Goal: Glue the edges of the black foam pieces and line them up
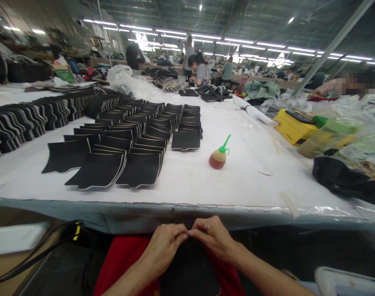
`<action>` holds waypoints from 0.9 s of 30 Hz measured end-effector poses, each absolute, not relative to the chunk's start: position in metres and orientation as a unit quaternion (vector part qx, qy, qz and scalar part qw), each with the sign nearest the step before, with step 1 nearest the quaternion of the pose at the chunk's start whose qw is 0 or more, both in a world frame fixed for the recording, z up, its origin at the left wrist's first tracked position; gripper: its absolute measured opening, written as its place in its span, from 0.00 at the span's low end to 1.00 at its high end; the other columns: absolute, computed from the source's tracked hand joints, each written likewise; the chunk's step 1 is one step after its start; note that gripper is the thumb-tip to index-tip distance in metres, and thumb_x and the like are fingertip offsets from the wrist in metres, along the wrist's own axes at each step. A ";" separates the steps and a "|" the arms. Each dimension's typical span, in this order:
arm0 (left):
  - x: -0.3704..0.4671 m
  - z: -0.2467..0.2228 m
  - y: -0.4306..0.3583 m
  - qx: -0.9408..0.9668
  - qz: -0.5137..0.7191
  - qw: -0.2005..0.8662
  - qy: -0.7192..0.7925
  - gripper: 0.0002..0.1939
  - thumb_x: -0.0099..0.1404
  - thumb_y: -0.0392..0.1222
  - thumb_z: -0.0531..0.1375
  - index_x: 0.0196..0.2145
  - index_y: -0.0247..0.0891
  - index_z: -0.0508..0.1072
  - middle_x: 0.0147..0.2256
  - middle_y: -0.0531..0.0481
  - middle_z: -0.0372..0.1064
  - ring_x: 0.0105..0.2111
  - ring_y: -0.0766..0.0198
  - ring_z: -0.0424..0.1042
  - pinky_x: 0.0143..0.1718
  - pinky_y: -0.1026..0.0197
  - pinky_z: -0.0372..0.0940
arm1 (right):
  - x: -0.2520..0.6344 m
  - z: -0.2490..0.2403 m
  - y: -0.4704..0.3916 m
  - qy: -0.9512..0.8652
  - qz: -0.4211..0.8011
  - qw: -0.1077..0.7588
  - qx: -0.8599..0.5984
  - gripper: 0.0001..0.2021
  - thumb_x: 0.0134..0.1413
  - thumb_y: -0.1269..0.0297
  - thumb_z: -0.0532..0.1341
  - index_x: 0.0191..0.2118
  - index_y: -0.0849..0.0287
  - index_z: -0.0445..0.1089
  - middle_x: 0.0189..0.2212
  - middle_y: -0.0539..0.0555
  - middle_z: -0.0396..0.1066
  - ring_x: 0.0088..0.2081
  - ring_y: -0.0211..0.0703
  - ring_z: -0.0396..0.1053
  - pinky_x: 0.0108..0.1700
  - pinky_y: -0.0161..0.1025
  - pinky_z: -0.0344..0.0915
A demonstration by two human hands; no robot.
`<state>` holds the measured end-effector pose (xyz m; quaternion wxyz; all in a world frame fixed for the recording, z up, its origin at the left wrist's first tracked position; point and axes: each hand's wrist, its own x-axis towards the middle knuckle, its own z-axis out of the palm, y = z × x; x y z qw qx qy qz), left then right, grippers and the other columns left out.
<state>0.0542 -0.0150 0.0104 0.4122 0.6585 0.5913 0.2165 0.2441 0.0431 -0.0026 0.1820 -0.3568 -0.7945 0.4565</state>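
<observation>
Below the table's front edge, my left hand (165,246) and my right hand (214,238) meet at the top edge of a black piece (189,271). Thumb and fingers of each hand pinch that edge, side by side. The piece hangs down over red cloth (126,255) on my lap. Rows of overlapping black pieces (140,169) with pale edges lie on the white tabletop (237,189), at the left and centre. A squeeze bottle (218,158) with a green nozzle stands upright to their right.
Denser rows of black pieces (30,119) fill the table's left. At the right are a yellow box (294,128), plastic bags (363,144) and dark cloth (344,176). Clear plastic wrap (122,80) lies at the back. A person (201,72) bends over work beyond.
</observation>
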 end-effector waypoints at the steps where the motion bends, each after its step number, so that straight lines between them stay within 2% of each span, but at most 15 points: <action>1: 0.053 0.011 -0.015 0.657 0.222 0.420 0.586 0.15 0.67 0.44 0.51 0.27 0.39 0.73 0.25 0.56 0.67 0.28 0.66 0.66 0.30 0.65 0.51 | 0.245 -0.003 0.043 -0.791 0.466 0.180 -0.354 0.12 0.60 0.58 0.61 0.30 0.60 0.75 0.21 0.46 0.65 0.24 0.35 0.60 0.28 0.32 0.51; 3: 0.050 0.012 -0.016 0.655 0.230 0.433 0.576 0.16 0.68 0.46 0.51 0.29 0.40 0.74 0.27 0.56 0.68 0.30 0.66 0.66 0.31 0.65 0.52 | 0.248 -0.001 0.043 -0.778 0.498 0.172 -0.343 0.07 0.57 0.61 0.64 0.38 0.57 0.75 0.22 0.44 0.64 0.25 0.35 0.58 0.28 0.32 0.52; 5: 0.048 0.013 -0.017 0.654 0.228 0.438 0.573 0.15 0.67 0.46 0.51 0.30 0.41 0.75 0.29 0.55 0.69 0.32 0.65 0.66 0.33 0.65 0.52 | 0.250 0.001 0.043 -0.758 0.533 0.167 -0.335 0.11 0.54 0.65 0.65 0.44 0.56 0.73 0.22 0.43 0.61 0.25 0.34 0.56 0.28 0.32 0.51; 8: 0.049 0.015 -0.020 0.658 0.212 0.424 0.584 0.08 0.63 0.42 0.56 0.34 0.42 0.75 0.32 0.55 0.70 0.35 0.63 0.66 0.35 0.64 0.52 | 0.251 0.004 0.042 -0.740 0.558 0.168 -0.337 0.06 0.54 0.67 0.64 0.38 0.59 0.72 0.21 0.43 0.59 0.24 0.34 0.54 0.26 0.32 0.49; 11: 0.054 0.013 -0.023 0.655 0.208 0.397 0.609 0.05 0.61 0.39 0.57 0.31 0.40 0.74 0.31 0.54 0.69 0.35 0.63 0.66 0.35 0.63 0.51 | 0.248 0.005 0.041 -0.737 0.559 0.167 -0.341 0.02 0.55 0.67 0.63 0.34 0.59 0.71 0.21 0.43 0.61 0.24 0.33 0.55 0.26 0.31 0.49; 17: 0.061 0.010 -0.025 0.641 0.227 0.396 0.617 0.13 0.64 0.41 0.54 0.24 0.38 0.70 0.25 0.54 0.65 0.29 0.65 0.64 0.30 0.63 0.49 | 0.244 0.004 0.040 -0.748 0.532 0.170 -0.359 0.02 0.54 0.68 0.63 0.31 0.60 0.71 0.22 0.44 0.64 0.25 0.34 0.57 0.27 0.32 0.50; 24: 0.057 0.008 -0.019 0.643 0.236 0.414 0.600 0.17 0.67 0.46 0.52 0.24 0.37 0.71 0.24 0.54 0.65 0.27 0.66 0.63 0.29 0.63 0.48 | 0.241 0.005 0.038 -0.752 0.513 0.172 -0.377 0.12 0.60 0.57 0.60 0.30 0.59 0.69 0.20 0.44 0.62 0.24 0.35 0.57 0.26 0.32 0.50; 27: 0.055 0.009 -0.018 0.639 0.244 0.421 0.596 0.17 0.66 0.45 0.52 0.22 0.37 0.71 0.22 0.55 0.63 0.25 0.67 0.62 0.28 0.64 0.48 | 0.238 0.008 0.039 -0.767 0.507 0.154 -0.362 0.11 0.60 0.56 0.59 0.33 0.58 0.70 0.23 0.46 0.65 0.26 0.37 0.60 0.29 0.32 0.54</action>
